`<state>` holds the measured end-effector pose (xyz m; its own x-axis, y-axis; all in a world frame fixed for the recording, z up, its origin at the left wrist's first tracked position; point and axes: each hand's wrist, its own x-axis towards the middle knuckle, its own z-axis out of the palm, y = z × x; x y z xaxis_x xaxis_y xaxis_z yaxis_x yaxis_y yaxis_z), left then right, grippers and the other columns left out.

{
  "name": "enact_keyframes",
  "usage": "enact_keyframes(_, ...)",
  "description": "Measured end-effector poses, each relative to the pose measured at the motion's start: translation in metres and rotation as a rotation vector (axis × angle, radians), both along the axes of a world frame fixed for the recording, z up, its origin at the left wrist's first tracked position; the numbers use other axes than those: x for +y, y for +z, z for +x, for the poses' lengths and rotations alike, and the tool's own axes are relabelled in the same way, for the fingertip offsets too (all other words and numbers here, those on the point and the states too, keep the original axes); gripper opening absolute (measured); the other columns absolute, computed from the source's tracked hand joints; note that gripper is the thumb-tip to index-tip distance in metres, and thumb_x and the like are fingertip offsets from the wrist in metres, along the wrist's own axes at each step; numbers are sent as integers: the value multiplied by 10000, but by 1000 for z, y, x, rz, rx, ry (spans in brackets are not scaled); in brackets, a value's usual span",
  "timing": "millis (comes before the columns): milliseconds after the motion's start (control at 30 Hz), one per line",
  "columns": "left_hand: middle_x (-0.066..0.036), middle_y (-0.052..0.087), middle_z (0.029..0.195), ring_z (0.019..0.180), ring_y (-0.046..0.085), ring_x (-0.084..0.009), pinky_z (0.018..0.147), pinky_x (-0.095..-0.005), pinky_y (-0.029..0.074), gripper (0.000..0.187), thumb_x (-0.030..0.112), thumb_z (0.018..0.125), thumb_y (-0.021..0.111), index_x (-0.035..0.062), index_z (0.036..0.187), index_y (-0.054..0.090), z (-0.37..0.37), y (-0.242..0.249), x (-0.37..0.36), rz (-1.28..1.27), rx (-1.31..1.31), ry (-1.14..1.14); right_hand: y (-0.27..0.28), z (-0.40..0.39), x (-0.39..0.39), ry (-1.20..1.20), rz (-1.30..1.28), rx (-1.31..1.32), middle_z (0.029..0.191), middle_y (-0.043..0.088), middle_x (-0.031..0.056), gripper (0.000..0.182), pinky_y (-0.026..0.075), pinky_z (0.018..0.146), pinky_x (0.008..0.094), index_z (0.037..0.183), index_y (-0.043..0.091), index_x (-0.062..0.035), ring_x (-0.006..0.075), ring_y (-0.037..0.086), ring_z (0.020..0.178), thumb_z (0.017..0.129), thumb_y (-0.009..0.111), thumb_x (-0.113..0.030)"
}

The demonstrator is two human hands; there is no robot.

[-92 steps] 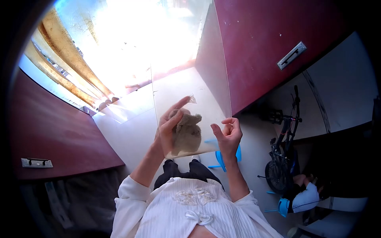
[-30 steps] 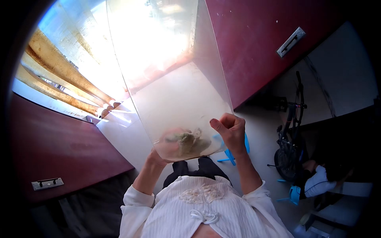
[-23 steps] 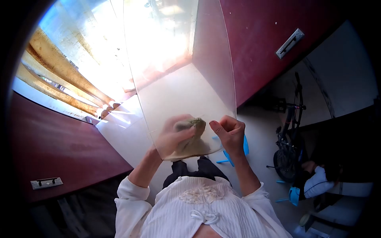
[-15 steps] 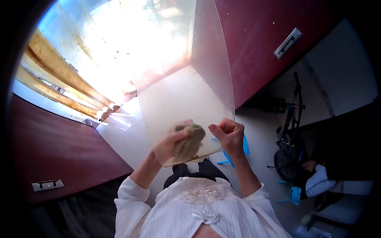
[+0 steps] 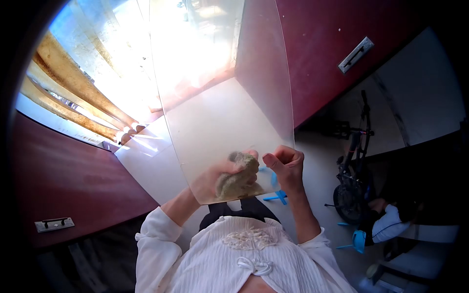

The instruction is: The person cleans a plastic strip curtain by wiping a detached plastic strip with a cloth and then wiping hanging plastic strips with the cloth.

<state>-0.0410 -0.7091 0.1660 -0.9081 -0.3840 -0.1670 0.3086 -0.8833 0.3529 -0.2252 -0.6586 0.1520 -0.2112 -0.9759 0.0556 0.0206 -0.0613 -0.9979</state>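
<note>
A large clear sheet (image 5: pixel 215 122) stands up in front of my body, with the room showing through it. My right hand (image 5: pixel 287 166) grips its lower right edge, thumb on the near face and fingers curled. Behind the sheet, seen through it, my left hand (image 5: pixel 220 178) is closed on a crumpled greenish-grey cloth (image 5: pixel 240 178). The cloth lies against or close to the far face near the bottom edge; contact is hard to tell.
Dark red panels with metal handles (image 5: pixel 356 54) flank both sides. Bright light comes past tan curtains (image 5: pixel 73 102) at the upper left. At the right are a bicycle (image 5: pixel 351 180) and a person (image 5: pixel 390 224) beside a blue stool (image 5: pixel 359 241).
My left hand and the cloth have moved a little to the right behind the sheet, and the cloth is bunched differently. The sheet has shifted and looks slightly wider.
</note>
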Motion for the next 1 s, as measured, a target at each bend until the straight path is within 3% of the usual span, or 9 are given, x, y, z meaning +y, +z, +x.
enact_keyframes(267,-33,490,910,836,522,-135,760,-270,454,487,225,710,667,93,1118,436,10,8,7,-4,-147,44,2,10,-1,27,5,-88,561,550,-59,296,308,474,179,614,580,-40,1,423,533,811,738,-195)
enact_keyframes(467,-15,486,886,779,493,-116,700,-262,431,404,225,736,654,85,1066,468,13,2,11,74,54,22,4,11,4,43,-17,-95,565,568,-43,293,319,472,182,616,592,-37,4,437,530,803,745,-202)
enact_keyframes(533,-13,476,853,741,472,-109,659,-265,426,386,263,761,657,75,1040,470,11,3,11,13,-124,41,5,10,5,37,-10,-87,568,575,-37,292,326,474,182,616,594,-37,6,444,529,802,746,-204)
enact_keyframes(667,-33,528,862,756,529,-137,685,-270,461,362,285,807,635,59,1052,493,15,-3,9,-20,-78,89,5,10,4,49,-43,-81,578,596,-24,255,325,444,184,653,633,-33,8,441,496,809,736,-207)
enact_keyframes(700,-48,558,890,780,561,-152,703,-281,483,344,282,830,615,54,1066,510,15,0,8,-21,-203,117,6,9,3,53,-55,-80,578,596,-24,255,325,444,184,653,633,-33,8,441,496,809,736,-207)
enact_keyframes(767,-63,589,918,805,592,-166,722,-293,504,330,278,853,595,49,1080,527,15,-4,0,-47,-319,154,11,5,0,116,106,-67,562,573,-40,195,290,392,186,738,691,-34,1,404,452,817,718,-210)
enact_keyframes(800,-72,597,956,829,606,-172,722,-308,521,342,269,867,581,36,1110,523,18,-23,-7,-12,-315,278,11,4,-3,172,139,-105,539,534,-63,177,246,355,184,904,720,-42,-7,354,416,820,697,-196)
enact_keyframes(900,-80,596,918,811,602,-153,700,-302,535,292,208,893,515,20,1117,515,42,-43,-21,-76,-362,755,14,7,-8,244,178,-179,522,491,-83,244,242,351,179,1032,696,-53,-9,330,407,818,684,-170)
enact_keyframes(1000,-58,568,862,730,563,-101,657,-237,499,141,105,880,546,18,979,498,63,-22,-19,-421,-544,1250,10,9,-14,293,140,-151,525,455,-97,318,254,360,177,1134,650,-60,-8,325,412,823,643,-122)
